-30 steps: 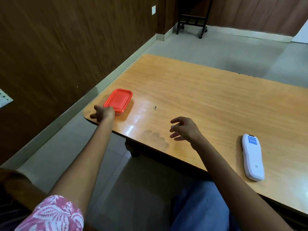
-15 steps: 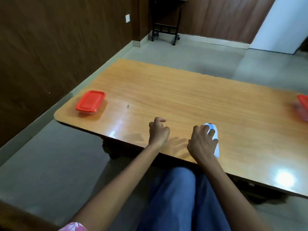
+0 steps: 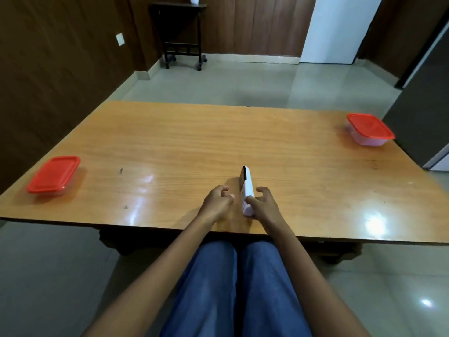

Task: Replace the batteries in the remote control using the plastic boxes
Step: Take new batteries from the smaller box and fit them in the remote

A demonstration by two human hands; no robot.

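Presently, right hand (image 3: 263,207): fingers clamped on remote (image 3: 247,190), tipped on edge.
Left hand (image 3: 217,201): fingers curled, empty, just beside remote.

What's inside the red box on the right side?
The right plastic box sits on the table with its red lid shut. Its clear wall shows only a pale blur, so anything inside stays hidden. Neither hand touches it.

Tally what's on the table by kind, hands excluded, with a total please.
Red-lidded plastic boxes: 2, the left box and the right box, both closed.
Remote control: 1, the white remote, tipped on its edge and gripped by the right hand.
Total: 3
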